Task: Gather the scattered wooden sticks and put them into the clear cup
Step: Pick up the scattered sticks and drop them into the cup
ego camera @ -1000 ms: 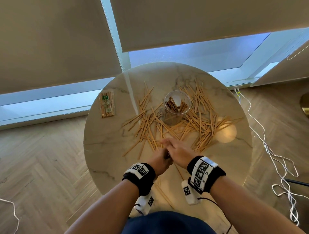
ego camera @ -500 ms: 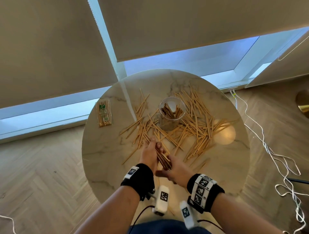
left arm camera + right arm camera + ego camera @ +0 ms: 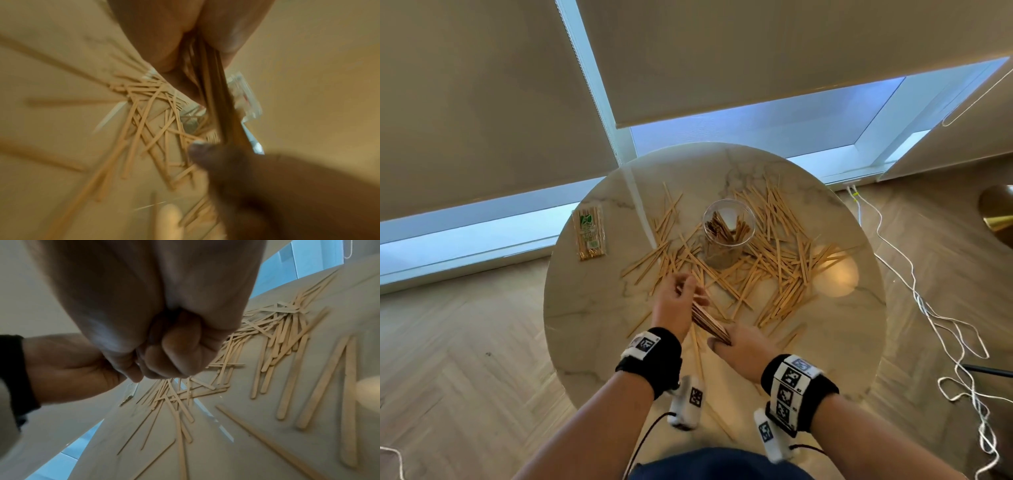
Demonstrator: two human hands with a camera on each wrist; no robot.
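Marble table (image 3: pixel 592 308) carries most of the work left: scattered wooden sticks (image 3: pixel 780 263) lie in a loose ring around the clear cup (image 3: pixel 727 229), which stands upright near the middle with only a few sticks leaning inside. A sealed packet of skewers (image 3: pixel 588 231) sits apart at the left edge. Compared with a second ago, when both hands were pressed together low over the tabletop, they have lifted and drawn apart, and a bundle of sticks (image 3: pixel 710 322) now spans the gap between them, clear of the surface. The left hand (image 3: pixel 674 303) curls its fingers round the far end; the right hand (image 3: pixel 744 347) is closed round the near end. That suggests a handful is gathered and squared up, ready to go to the cup just beyond.
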